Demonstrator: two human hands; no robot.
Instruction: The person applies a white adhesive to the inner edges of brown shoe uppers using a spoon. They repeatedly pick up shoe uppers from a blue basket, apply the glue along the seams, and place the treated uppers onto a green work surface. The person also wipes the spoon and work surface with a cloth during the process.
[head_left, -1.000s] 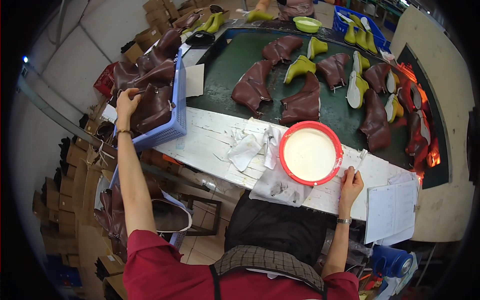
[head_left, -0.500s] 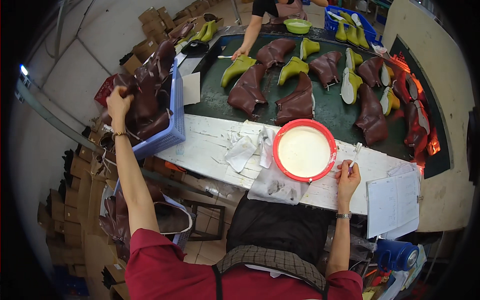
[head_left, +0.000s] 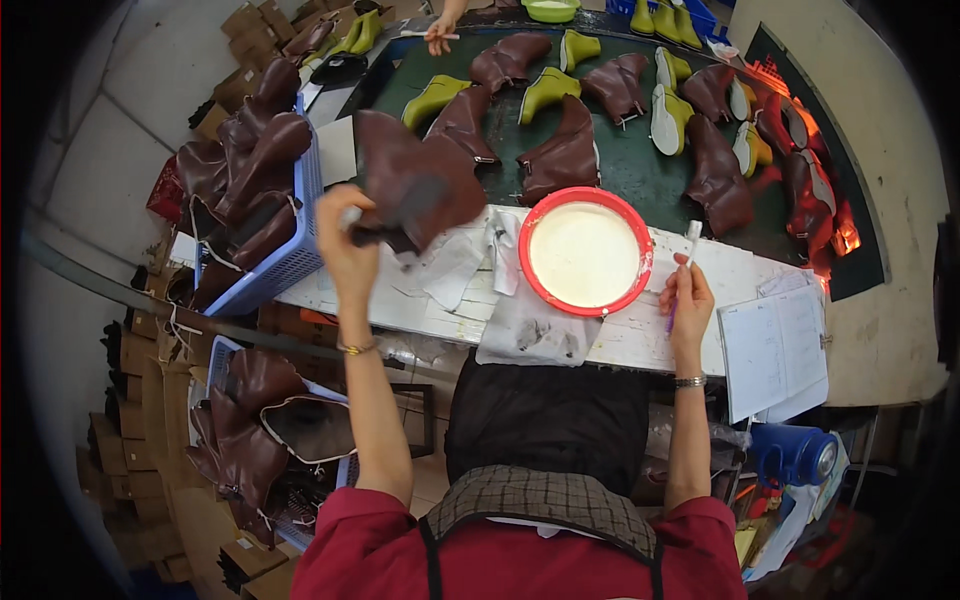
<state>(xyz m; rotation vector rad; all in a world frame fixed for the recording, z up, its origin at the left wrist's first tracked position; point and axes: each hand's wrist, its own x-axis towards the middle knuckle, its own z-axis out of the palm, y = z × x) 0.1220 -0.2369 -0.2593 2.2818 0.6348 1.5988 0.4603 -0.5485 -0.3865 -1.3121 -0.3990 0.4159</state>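
Brown ankle boot (head_left: 420, 180): in the air over the left end of the white table, motion-blurred, exact tilt unclear.
Left hand (head_left: 348, 235): raised, forearm up from lower edge; fingers clamped on the boot's near end, finger detail blurred.
Right hand (head_left: 688, 296): low, right of the red basin; fingers curled together round a small brush (head_left: 694, 232), white head up, purple handle down.
Co-worker's hand (head_left: 440, 36): far edge, fingers on a white-handled brush.
Room: pale wall at left, cardboard boxes (head_left: 135, 360) stacked below it, orange glow (head_left: 847, 238) at the bed's right end.
Green bed (head_left: 640, 172): brown boots and lime boots (head_left: 548, 92) laid out, mostly on their sides.
White table (head_left: 650, 342): paint worn; open notebook (head_left: 775, 345) at right, crumpled cloth (head_left: 455, 275) and stained cloth (head_left: 535, 335) left of and below the basin.
Upper blue basket (head_left: 285, 272): piled past the rim with brown boots.
Lower blue basket (head_left: 297, 532): more brown boots, below table level.
Red basin (head_left: 528, 262): white liquid inside, on the table.
Lime bowl (head_left: 551, 12): far edge, cut by frame.
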